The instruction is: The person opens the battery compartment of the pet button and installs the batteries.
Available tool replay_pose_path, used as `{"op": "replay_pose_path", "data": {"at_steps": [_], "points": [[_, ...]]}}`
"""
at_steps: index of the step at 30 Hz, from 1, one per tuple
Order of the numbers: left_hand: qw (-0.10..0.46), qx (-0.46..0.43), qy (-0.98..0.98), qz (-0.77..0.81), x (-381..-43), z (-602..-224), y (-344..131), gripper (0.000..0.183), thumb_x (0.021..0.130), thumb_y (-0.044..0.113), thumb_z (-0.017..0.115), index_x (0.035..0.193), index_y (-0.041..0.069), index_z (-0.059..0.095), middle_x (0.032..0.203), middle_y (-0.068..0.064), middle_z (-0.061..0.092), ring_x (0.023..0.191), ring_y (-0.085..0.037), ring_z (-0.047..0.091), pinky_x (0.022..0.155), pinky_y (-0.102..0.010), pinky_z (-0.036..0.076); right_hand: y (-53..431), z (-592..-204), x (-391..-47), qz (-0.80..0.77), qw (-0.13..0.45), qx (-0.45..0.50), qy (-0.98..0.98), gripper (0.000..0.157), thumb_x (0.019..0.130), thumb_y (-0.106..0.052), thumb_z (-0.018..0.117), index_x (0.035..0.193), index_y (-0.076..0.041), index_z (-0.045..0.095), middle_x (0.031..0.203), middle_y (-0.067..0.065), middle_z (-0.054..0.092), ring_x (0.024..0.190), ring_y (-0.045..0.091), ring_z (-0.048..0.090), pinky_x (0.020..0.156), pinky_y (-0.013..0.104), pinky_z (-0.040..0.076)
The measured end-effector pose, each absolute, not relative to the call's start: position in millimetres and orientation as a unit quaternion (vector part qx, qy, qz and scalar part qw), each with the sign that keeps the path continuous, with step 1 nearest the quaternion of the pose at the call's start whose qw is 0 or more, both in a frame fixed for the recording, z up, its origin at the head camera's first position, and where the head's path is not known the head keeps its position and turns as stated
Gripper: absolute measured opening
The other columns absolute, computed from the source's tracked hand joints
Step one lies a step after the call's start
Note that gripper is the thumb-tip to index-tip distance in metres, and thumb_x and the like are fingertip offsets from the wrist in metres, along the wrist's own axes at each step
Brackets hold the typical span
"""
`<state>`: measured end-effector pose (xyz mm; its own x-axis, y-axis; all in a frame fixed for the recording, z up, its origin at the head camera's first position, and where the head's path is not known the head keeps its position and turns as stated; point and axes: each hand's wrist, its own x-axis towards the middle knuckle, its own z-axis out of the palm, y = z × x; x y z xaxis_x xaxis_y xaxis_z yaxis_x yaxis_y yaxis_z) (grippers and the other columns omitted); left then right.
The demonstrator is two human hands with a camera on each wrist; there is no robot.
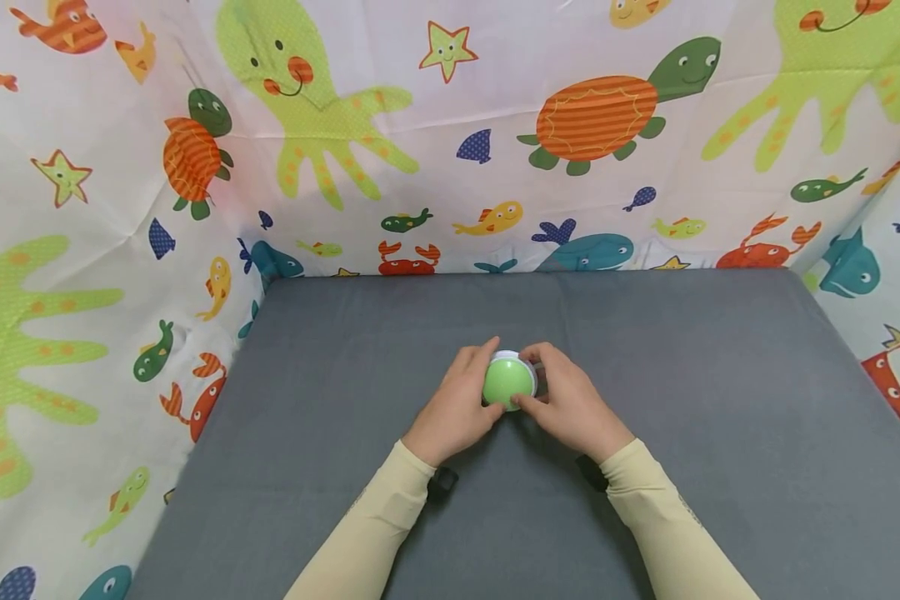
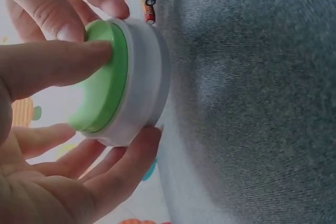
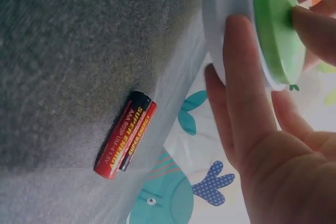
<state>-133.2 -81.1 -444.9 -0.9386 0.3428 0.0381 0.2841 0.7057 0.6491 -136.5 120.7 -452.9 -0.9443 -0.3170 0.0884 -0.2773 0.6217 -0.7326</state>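
Both hands grip a round push button [image 1: 508, 382] with a glossy green dome on a white base, in the middle of the head view. My left hand [image 1: 456, 410] holds its left side; in the left wrist view the thumb lies on the green dome and the fingers curl round the white base [image 2: 147, 72]. From the right, my right hand [image 1: 570, 404] has its thumb at the dome's near edge and its fingers along the base. The right wrist view shows the button tilted on edge, its underside hidden.
Two red-and-black AAA batteries [image 3: 125, 135] lie side by side on the grey cloth [image 1: 330, 392], close beyond the right hand. A white curtain printed with sea animals [image 1: 420, 167] stands along the back and both sides of the table.
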Motion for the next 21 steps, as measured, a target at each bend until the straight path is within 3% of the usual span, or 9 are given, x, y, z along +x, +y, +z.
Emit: {"op": "replay_pose_path", "data": {"at_steps": [3, 7, 12, 16, 21], "points": [[0.030, 0.168, 0.918, 0.357, -133, -443, -81, 0.092, 0.094, 0.013, 0.085, 0.171, 0.014, 0.033, 0.159, -0.013, 0.048, 0.136, -0.027, 0.058, 0.112, -0.044, 0.055, 121, -453, -137, -0.420, 0.014, -0.155, 0.894, 0.067, 0.092, -0.012, 0.087, 0.149, -0.003, 0.051, 0.137, 0.017, 0.063, 0.112, 0.032, 0.073, 0.085, 0.043, 0.067], [0.016, 0.167, 0.904, 0.393, -132, -440, -81, 0.086, 0.096, 0.018, 0.083, 0.169, 0.013, 0.037, 0.157, -0.012, 0.051, 0.134, -0.026, 0.059, 0.110, -0.044, 0.056, 122, -456, -138, -0.404, -0.008, -0.154, 0.902, 0.077, 0.090, -0.014, 0.089, 0.155, 0.000, 0.050, 0.134, 0.019, 0.062, 0.110, 0.031, 0.072, 0.088, 0.044, 0.066], [0.007, 0.151, 0.879, 0.453, -131, -439, -80, 0.068, 0.101, 0.020, 0.077, 0.163, 0.013, 0.047, 0.146, -0.011, 0.057, 0.126, -0.023, 0.062, 0.108, -0.041, 0.059, 121, -460, -137, -0.361, -0.035, -0.155, 0.919, 0.061, 0.088, -0.013, 0.091, 0.139, -0.001, 0.060, 0.127, 0.015, 0.062, 0.100, 0.026, 0.063, 0.087, 0.043, 0.058], [-0.005, 0.134, 0.876, 0.464, -132, -440, -78, 0.055, 0.102, 0.020, 0.077, 0.154, 0.012, 0.058, 0.137, -0.010, 0.061, 0.121, -0.021, 0.064, 0.107, -0.039, 0.060, 118, -461, -137, -0.364, -0.036, -0.164, 0.916, 0.053, 0.086, -0.013, 0.092, 0.127, -0.005, 0.060, 0.118, 0.012, 0.060, 0.095, 0.024, 0.059, 0.084, 0.041, 0.054], [-0.006, 0.138, 0.892, 0.430, -133, -443, -79, 0.055, 0.099, 0.015, 0.080, 0.151, 0.012, 0.062, 0.137, -0.011, 0.062, 0.118, -0.021, 0.064, 0.106, -0.037, 0.059, 117, -465, -138, -0.366, -0.025, -0.185, 0.912, 0.046, 0.088, -0.017, 0.090, 0.119, -0.009, 0.057, 0.114, 0.008, 0.060, 0.095, 0.023, 0.060, 0.084, 0.039, 0.054]]}}
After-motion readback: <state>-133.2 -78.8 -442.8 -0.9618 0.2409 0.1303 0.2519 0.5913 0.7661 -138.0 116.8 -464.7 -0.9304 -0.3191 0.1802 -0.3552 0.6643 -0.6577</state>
